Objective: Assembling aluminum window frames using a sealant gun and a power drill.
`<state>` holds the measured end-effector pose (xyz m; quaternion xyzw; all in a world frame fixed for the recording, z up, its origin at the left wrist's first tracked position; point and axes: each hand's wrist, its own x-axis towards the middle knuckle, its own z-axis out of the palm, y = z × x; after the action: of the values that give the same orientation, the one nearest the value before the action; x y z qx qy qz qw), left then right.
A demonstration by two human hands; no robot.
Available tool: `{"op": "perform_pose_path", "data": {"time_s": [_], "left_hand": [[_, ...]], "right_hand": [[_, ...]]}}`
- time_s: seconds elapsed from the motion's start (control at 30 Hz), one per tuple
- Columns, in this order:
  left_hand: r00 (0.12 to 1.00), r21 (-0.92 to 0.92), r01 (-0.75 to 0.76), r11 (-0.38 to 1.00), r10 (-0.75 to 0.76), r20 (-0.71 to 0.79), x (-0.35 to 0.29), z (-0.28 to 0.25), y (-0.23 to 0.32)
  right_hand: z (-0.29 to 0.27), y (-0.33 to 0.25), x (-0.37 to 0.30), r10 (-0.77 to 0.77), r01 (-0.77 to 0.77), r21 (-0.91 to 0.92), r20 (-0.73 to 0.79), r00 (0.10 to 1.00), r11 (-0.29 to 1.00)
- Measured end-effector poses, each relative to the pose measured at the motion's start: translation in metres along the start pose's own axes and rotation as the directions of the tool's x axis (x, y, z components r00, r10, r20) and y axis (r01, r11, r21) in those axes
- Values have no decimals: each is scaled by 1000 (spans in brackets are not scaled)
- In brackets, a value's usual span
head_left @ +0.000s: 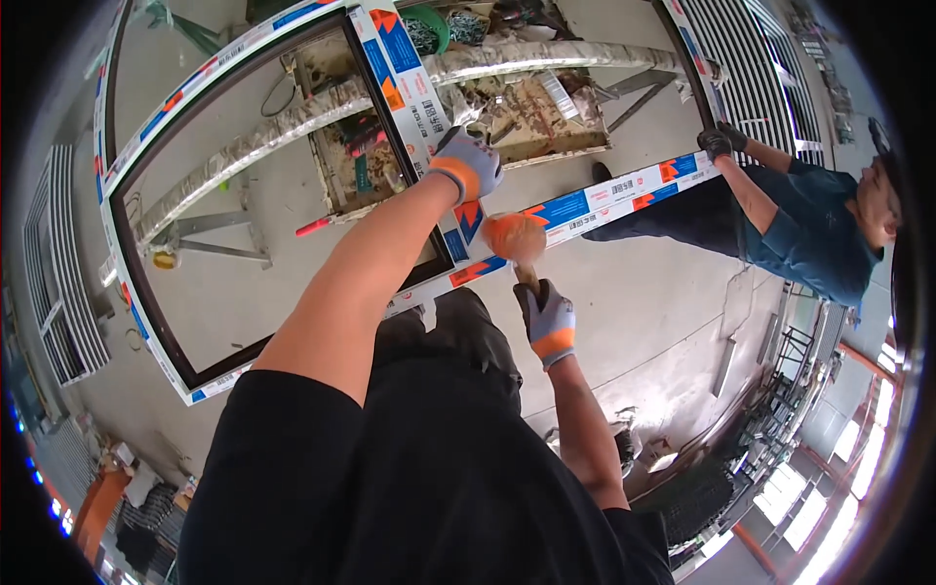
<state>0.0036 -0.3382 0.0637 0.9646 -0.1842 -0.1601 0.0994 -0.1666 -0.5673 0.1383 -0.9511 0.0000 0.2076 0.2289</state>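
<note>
A large window frame (575, 205), wrapped in white, blue and orange printed film, stretches across the view with dark inner edges. My left hand (470, 164), in a grey glove with an orange cuff, is closed on the frame's middle crossbar (398, 78). In my right hand (551, 320), gloved alike, is the handle of a mallet. The orange mallet head (515, 237) is slightly blurred and overlaps the joint where the crossbar meets the near rail. Whether it touches the frame I cannot tell.
At the right a co-worker (809, 229) in a dark shirt has gloved hands on the frame's far end. Film-wrapped support beams (575, 57) run under the frame. Beyond lies a cluttered tray (546, 122) with a green bowl (436, 27). Stacked metal profiles (60, 263) stand left.
</note>
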Motion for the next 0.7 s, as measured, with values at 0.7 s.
{"op": "perform_pose_path", "data": {"time_s": [0.7], "left_hand": [[997,61,41,997,-37,-74,-1,28,-10]], "right_hand": [[-18,-25,-15,-264,358,293,-316,911,887]]}}
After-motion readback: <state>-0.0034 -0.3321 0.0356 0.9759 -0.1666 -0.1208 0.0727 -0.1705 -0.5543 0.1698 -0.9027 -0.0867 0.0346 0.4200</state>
